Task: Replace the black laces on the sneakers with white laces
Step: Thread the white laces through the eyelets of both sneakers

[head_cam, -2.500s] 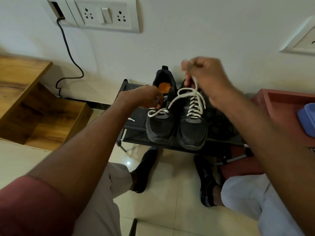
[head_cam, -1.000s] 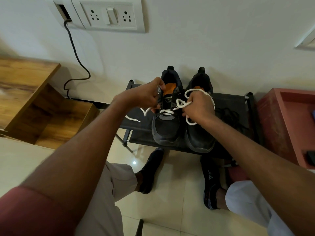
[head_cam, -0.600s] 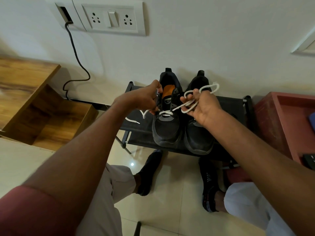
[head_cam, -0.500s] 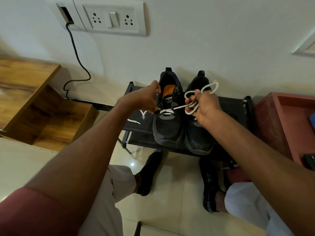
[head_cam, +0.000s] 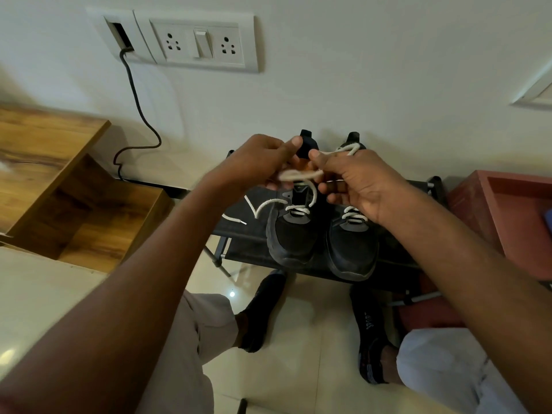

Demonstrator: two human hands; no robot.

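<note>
Left hand [head_cam: 257, 162] is raised above the shoe rack, fingers curled, pinching a loop of the white woven shoelace [head_cam: 298, 175] between thumb and fingers. Right hand [head_cam: 355, 180] is level with it and just beside it, thumb tips nearly touching; its fingers curl round the same lace, a strand of which runs back over its knuckles towards the wall. Both hands are narrow, closed on the lace.

Directly below the left hand: the left black mesh sneaker [head_cam: 291, 234], toe pointing towards the person, white lace threaded through its lower eyelets and rising into the hands. One loose lace end trails to the left of that hand onto the black fabric-topped metal rack [head_cam: 239, 234]. Below the right hand: the right black mesh sneaker [head_cam: 352, 249], white crossings showing at its lower eyelets, upper part hidden by the wrist. The two sneakers stand side by side, almost touching.

Beyond the hands: white wall switch-and-socket plate [head_cam: 203, 43] with a black cable [head_cam: 140, 109] hanging down. Far left of left hand: brown wooden shelf unit [head_cam: 59, 180]. Right of right hand: reddish-brown tray-like box [head_cam: 493, 204]. Near the person, under both forearms: two feet in black socks [head_cam: 263, 312] on pale glossy floor tile [head_cam: 298, 339].
</note>
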